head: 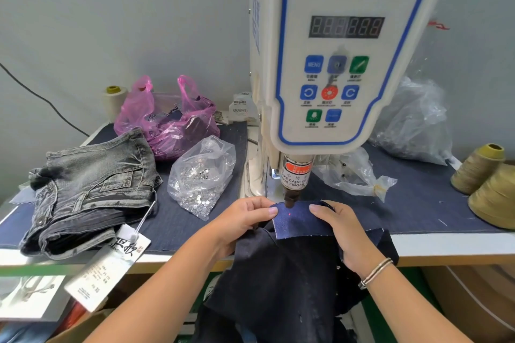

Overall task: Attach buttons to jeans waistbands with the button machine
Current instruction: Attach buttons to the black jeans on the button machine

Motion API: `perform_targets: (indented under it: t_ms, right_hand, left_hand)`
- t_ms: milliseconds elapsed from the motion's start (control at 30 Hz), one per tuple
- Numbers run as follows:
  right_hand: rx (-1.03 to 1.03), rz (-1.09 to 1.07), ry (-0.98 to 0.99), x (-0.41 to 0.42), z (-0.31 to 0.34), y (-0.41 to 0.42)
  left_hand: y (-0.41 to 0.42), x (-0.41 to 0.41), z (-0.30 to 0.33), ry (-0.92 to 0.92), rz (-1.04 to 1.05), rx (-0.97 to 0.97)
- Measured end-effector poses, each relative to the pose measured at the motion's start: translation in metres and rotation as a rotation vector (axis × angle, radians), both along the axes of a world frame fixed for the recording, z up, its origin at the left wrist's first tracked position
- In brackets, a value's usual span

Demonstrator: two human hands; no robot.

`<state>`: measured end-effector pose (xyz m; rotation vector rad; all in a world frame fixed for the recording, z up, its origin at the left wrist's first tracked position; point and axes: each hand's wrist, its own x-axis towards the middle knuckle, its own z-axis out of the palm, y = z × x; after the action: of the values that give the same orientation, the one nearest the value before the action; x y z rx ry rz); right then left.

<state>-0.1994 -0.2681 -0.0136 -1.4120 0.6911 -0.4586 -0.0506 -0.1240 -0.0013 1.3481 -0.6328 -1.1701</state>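
The white servo button machine (334, 50) stands at the middle, its dark punch head (289, 199) just above a blue waistband end (299, 221) of dark jeans (281, 281). A red laser dot lies on the waistband. My left hand (245, 221) pinches the waistband's left edge. My right hand (338, 227) holds its right side, fingers laid over the cloth. A clear bag of silver buttons (199, 175) lies left of the machine.
Folded grey jeans (89, 192) with a hanging paper tag (111, 264) lie at the left on the blue-covered table (423, 203). Behind them sit a pink plastic bag (167, 120) and a cream thread cone (113, 103). Olive thread cones (485, 181) and clear bags (412, 122) occupy the right.
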Motion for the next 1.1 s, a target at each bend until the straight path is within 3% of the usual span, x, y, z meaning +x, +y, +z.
perform_targets:
  t_ms: [400,1100]
  right_hand:
    - [0.014,0.015,-0.021,0.0003,-0.0027,-0.0009]
    - [0.0,0.001,0.026,0.0004,-0.0032,-0.0009]
  left_hand:
    - [0.0012,0.0005,-0.0028,-0.046,0.013,0.005]
    - [0.0035,0.0009,-0.0029,0.035,0.006,-0.035]
